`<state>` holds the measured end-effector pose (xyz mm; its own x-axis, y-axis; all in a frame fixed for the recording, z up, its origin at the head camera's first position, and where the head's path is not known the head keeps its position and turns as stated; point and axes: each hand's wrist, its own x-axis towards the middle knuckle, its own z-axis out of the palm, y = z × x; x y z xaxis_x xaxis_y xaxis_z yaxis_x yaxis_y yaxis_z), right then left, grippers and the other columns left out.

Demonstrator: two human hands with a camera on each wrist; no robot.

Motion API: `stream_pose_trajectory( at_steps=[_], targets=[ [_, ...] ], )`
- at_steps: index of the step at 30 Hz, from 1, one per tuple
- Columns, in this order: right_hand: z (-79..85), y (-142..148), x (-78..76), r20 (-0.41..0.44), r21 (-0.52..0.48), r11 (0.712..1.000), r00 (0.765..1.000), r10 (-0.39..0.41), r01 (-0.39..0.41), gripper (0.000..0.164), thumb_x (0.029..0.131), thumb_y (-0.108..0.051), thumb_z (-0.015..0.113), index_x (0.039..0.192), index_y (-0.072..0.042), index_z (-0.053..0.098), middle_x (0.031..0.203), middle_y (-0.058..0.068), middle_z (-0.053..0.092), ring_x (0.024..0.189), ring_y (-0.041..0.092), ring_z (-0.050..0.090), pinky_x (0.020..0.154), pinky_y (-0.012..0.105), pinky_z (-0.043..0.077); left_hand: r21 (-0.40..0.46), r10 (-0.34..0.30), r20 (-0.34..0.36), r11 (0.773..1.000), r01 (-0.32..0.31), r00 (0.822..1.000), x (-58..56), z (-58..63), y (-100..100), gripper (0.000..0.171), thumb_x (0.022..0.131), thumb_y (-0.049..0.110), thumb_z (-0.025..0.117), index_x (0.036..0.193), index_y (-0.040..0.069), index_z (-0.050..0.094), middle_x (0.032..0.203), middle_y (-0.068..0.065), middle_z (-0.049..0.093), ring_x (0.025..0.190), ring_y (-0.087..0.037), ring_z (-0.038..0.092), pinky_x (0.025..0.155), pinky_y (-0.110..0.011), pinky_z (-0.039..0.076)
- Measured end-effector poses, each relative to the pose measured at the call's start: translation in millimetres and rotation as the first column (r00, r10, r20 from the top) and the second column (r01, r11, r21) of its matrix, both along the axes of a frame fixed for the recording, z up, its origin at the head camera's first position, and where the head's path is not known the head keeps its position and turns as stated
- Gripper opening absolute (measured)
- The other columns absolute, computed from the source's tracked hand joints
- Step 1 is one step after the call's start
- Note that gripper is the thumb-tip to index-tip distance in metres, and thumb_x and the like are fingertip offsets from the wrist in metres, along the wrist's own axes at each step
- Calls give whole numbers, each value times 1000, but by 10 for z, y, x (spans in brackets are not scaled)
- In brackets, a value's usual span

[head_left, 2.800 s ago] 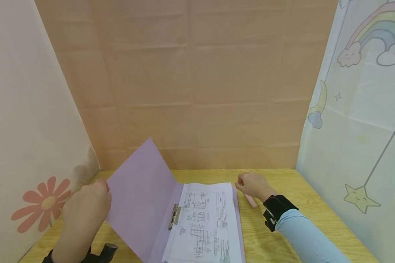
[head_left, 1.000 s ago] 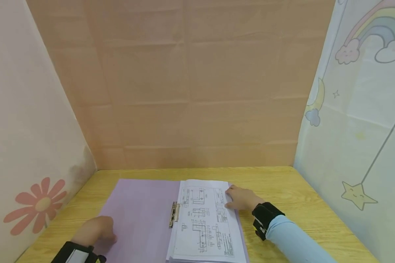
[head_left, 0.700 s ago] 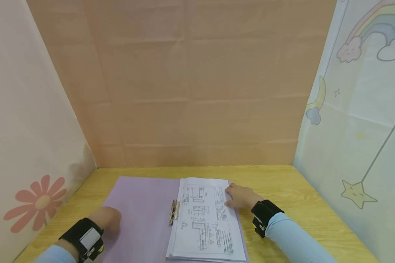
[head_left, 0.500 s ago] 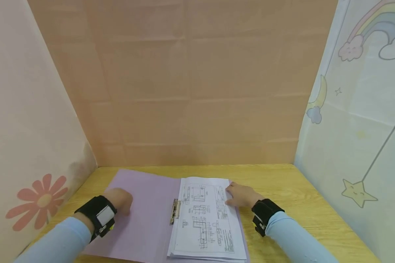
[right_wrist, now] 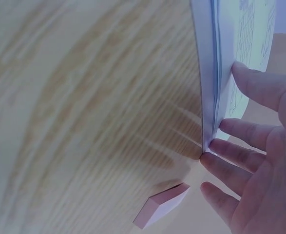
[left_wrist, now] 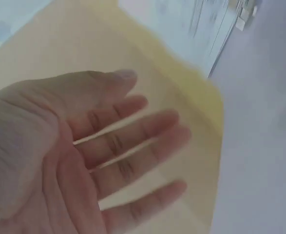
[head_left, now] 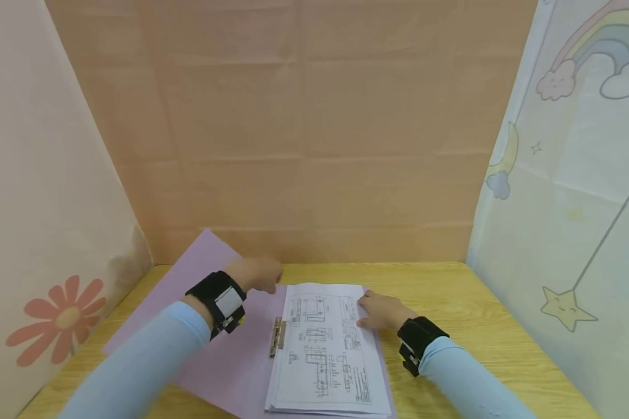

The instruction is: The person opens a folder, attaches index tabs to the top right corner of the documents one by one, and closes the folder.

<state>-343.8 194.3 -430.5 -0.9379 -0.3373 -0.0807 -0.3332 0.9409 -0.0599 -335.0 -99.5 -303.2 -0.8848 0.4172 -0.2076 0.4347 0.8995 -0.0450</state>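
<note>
Opening the lilac card folder seems underway, left grip spread, right grip splayed against white printed sheets, tilted left cover probably needing flattening next.

page text illegible, rainbow cropped

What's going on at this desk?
A purple folder lies open on the table, with drawing sheets on its right side, next to a metal clip. A person's right hand touches the sheets' outer edge. Their left hand is above the folder's left cover, which tilts up, and holds nothing. A pink block sits near the right hand.
</note>
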Motion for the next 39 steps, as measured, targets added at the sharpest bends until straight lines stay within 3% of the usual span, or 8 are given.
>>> stream_pose_trajectory(
  at_steps=[4,8,12,17,23,30,39],
  targets=[
    [-10,-14,1,8,-8,1000,1000,-2,2,56,84,-40,71,127,-5,61,135,14,54,120,32,55,101,49,43,32,65,131,997,-70,989,53,-422,111,13,82,17,77,80,14,64,77,1,62,69,-17,60,67,-32,49],
    [-18,-21,-11,8,-4,1000,1000,2,-2,57,84,-41,71,127,-5,60,135,14,55,121,32,55,102,48,43,26,144,211,988,-153,967,81,-819,124,21,79,24,80,73,11,64,69,0,61,61,-16,57,58,-28,42],
    [-21,-29,-28,5,-2,1000,1000,1,-1,57,84,-42,72,126,-6,61,132,13,56,113,29,58,100,48,45,70,190,253,974,-214,949,82,-1040,86,26,77,27,82,69,11,64,61,0,56,54,-14,49,49,-25,34],
    [-51,-21,-34,6,-19,1000,1000,-6,7,56,84,-41,72,126,-6,61,134,14,55,113,29,58,99,49,45,170,136,315,965,-197,939,72,-1107,39,25,78,22,81,66,9,64,56,0,52,51,-15,47,47,-25,33],
    [-51,4,-57,-2,-13,1000,1000,-2,2,55,85,-40,71,127,-5,60,138,15,52,119,32,56,100,50,44,228,101,320,957,-180,942,74,-1084,29,23,78,20,80,66,9,64,55,1,49,51,-15,45,49,-25,35],
    [-13,53,-71,-5,-20,1000,1000,-7,7,53,84,-37,72,125,-4,61,137,16,53,120,34,56,100,50,44,322,65,339,929,-181,939,38,-1109,55,22,77,15,80,64,9,64,55,2,48,51,-13,40,48,-25,30],
    [-3,127,-77,-11,-14,1000,1000,-12,12,53,84,-36,73,124,-4,62,131,15,56,116,33,57,99,50,44,331,39,332,931,-155,942,-9,-1155,100,21,78,20,80,66,11,65,53,2,46,50,-13,40,49,-25,29]
  ],
)
